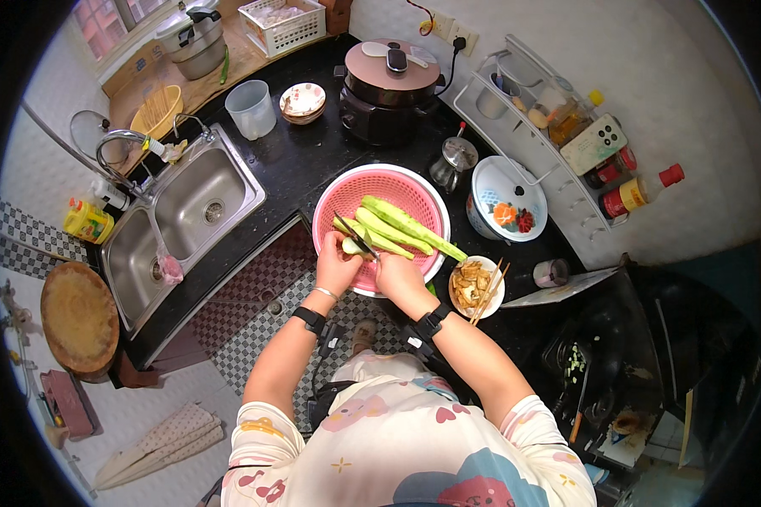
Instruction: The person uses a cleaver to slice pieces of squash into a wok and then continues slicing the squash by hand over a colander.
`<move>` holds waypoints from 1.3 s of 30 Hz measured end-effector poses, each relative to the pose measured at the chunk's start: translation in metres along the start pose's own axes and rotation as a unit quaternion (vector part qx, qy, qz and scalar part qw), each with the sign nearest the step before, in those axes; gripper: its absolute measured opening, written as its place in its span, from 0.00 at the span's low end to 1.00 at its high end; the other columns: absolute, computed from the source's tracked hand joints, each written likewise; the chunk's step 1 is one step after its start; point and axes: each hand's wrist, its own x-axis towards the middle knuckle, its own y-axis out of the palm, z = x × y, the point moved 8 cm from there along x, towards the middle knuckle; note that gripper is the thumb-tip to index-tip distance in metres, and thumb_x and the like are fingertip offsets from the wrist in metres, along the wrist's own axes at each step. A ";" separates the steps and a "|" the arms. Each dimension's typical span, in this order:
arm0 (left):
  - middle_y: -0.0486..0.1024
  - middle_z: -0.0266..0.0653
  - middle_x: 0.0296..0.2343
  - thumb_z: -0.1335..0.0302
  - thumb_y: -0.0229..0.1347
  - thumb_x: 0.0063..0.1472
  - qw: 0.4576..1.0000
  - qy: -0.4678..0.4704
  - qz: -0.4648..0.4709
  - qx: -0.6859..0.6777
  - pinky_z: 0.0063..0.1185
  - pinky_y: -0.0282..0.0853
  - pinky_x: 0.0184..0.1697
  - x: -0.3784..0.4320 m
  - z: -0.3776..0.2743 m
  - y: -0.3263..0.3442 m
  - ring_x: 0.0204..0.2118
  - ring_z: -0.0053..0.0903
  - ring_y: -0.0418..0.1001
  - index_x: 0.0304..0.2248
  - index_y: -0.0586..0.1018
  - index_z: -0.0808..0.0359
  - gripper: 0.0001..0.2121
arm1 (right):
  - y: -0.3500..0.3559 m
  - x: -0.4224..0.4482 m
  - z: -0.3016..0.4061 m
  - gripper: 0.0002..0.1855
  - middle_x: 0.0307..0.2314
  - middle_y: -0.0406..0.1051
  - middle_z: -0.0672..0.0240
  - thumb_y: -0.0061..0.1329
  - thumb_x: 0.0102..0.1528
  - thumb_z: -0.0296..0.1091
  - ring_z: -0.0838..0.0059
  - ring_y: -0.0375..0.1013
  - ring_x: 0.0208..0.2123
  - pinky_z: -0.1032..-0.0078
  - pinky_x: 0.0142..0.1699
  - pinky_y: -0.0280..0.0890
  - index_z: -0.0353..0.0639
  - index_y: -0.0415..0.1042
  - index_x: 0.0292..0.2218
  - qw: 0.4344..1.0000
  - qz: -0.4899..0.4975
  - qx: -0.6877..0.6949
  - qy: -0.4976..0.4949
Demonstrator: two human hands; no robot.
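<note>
A pink plastic colander [412, 180] sits in a white basin at the counter's front edge, with several peeled green gourds [393, 229] lying in it. Over its near left part, my left hand [337, 261] holds a short pale-green gourd piece [353, 246]. My right hand [398, 277] grips the near end of a dark-bladed knife or peeler [355, 236], whose blade passes over that piece. The tool's handle is mostly hidden in the fist. Just right of the colander, a white bowl of browned food pieces [472, 285] has wooden chopsticks [489, 293] across it.
A double steel sink [200, 184] is at left. Behind the colander stand a pink-lidded electric cooker [390, 70], stacked small bowls [302, 101] and a clear plastic jug [252, 111]. A lidded enamel pot [507, 196] is at right, with a wok [599, 342] beyond a metal splash guard.
</note>
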 end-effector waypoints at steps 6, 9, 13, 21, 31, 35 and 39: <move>0.68 0.33 0.32 0.84 0.56 0.48 0.999 0.020 -0.001 0.031 0.16 0.69 0.37 -0.001 0.006 -0.002 0.34 0.16 0.71 0.39 0.64 0.66 0.19 | 0.021 0.007 -0.016 0.15 0.27 0.74 0.45 0.39 0.57 0.34 0.46 0.75 0.32 0.54 0.39 0.69 0.35 0.75 0.36 1.000 0.004 0.003 0.005; 0.68 0.33 0.32 0.84 0.56 0.49 0.999 0.018 -0.004 0.030 0.16 0.69 0.37 0.001 0.010 -0.003 0.34 0.16 0.71 0.40 0.64 0.66 0.19 | 0.015 0.003 -0.016 0.15 0.27 0.74 0.47 0.40 0.56 0.34 0.47 0.75 0.32 0.54 0.38 0.69 0.35 0.75 0.36 1.000 0.006 0.004 0.013; 0.69 0.37 0.33 0.83 0.57 0.48 0.998 0.001 -0.008 0.056 0.19 0.70 0.38 0.005 0.012 -0.006 0.35 0.20 0.72 0.39 0.63 0.67 0.19 | -0.008 -0.012 -0.006 0.14 0.26 0.74 0.49 0.41 0.56 0.35 0.49 0.75 0.29 0.55 0.35 0.69 0.37 0.75 0.36 0.999 -0.023 -0.005 -0.033; 0.69 0.44 0.42 0.87 0.52 0.50 0.998 -0.011 0.015 -0.056 0.21 0.69 0.45 0.021 0.023 0.005 0.47 0.28 0.69 0.38 0.59 0.65 0.18 | -0.080 -0.068 -0.004 0.16 0.30 0.75 0.52 0.45 0.54 0.31 0.53 0.75 0.32 0.62 0.37 0.71 0.45 0.74 0.44 0.981 -0.142 0.061 -0.120; 0.70 0.43 0.36 0.80 0.57 0.51 0.998 -0.029 -0.017 -0.054 0.24 0.69 0.45 0.054 0.041 0.026 0.41 0.29 0.71 0.47 0.57 0.65 0.26 | -0.086 -0.078 -0.054 0.14 0.27 0.75 0.52 0.45 0.56 0.35 0.51 0.75 0.29 0.60 0.35 0.70 0.42 0.76 0.42 0.975 -0.188 0.114 -0.045; 0.72 0.45 0.38 0.76 0.63 0.50 1.000 0.014 -0.011 0.002 0.25 0.70 0.46 0.059 0.034 0.047 0.42 0.31 0.72 0.52 0.58 0.67 0.32 | -0.087 -0.084 -0.066 0.13 0.25 0.74 0.50 0.45 0.56 0.36 0.50 0.75 0.29 0.59 0.34 0.69 0.42 0.76 0.41 0.976 -0.184 0.114 -0.001; 0.72 0.49 0.42 0.75 0.62 0.51 0.999 -0.050 0.018 0.006 0.26 0.70 0.46 0.073 0.079 0.062 0.44 0.31 0.73 0.50 0.65 0.70 0.28 | -0.086 -0.088 -0.080 0.13 0.25 0.74 0.50 0.45 0.57 0.36 0.49 0.75 0.29 0.59 0.34 0.69 0.42 0.76 0.39 0.974 -0.199 0.108 0.017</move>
